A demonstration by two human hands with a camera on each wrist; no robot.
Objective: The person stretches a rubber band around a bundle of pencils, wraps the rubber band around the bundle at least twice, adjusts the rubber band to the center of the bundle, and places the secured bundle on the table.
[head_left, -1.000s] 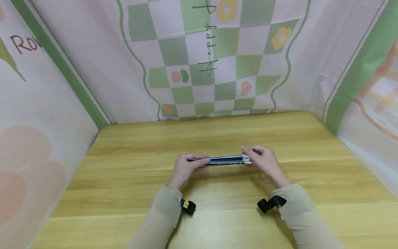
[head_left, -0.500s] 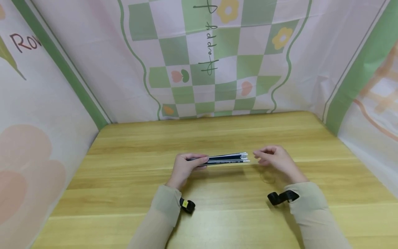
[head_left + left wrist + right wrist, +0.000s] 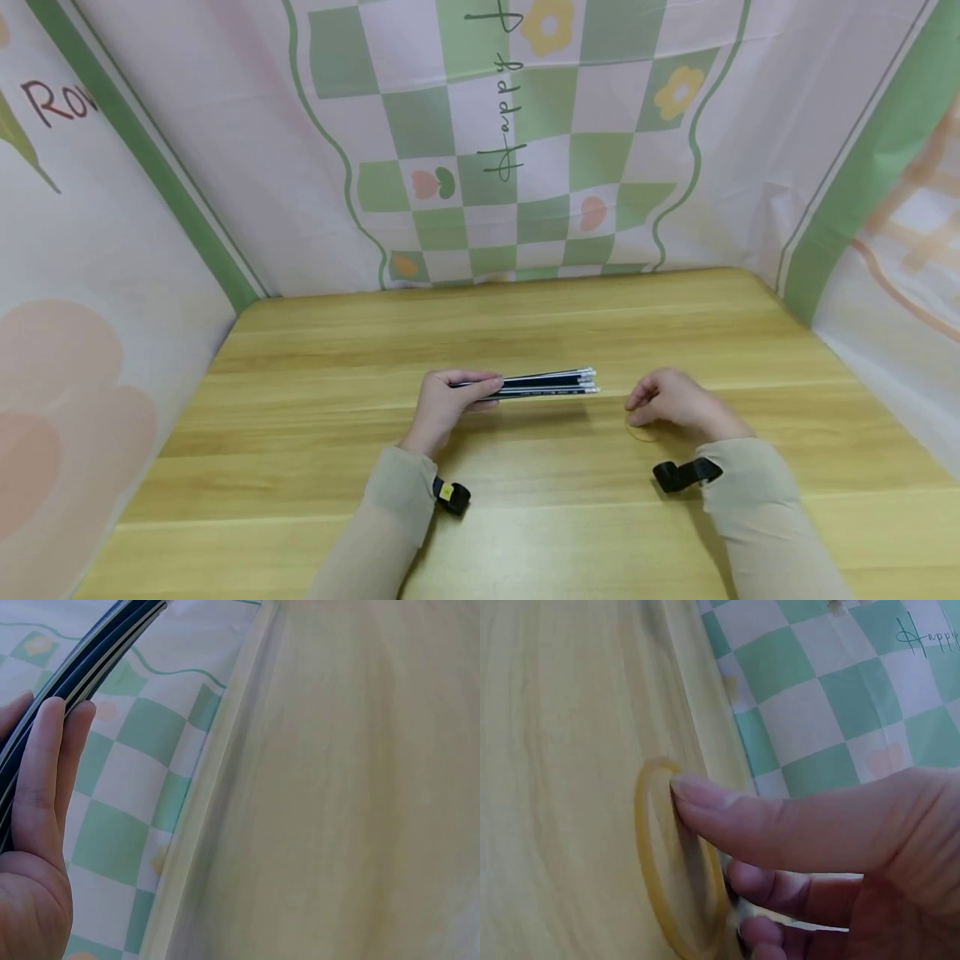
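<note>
So, 1 rubber band (image 3: pixel 644 859), 1 bunch of pencils (image 3: pixel 543 386) (exact no. unclear), 1 bench (image 3: pixel 525 517), 2 hands: L hand (image 3: pixel 444 407) has the pencils abv the bench, grip wrapped round them, thumb on top, white ends twd R hand (image 3: pixel 686 404). R hand's low nr the bench, fingers curled, grip pinched on the rubber band, not touching the pencils.

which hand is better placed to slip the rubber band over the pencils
Probably the right hand: it appears to pinch the rubber band, and the pencils point their white-tipped ends its way. The left hand grips them toward the other end, so may suit steadying.
</note>
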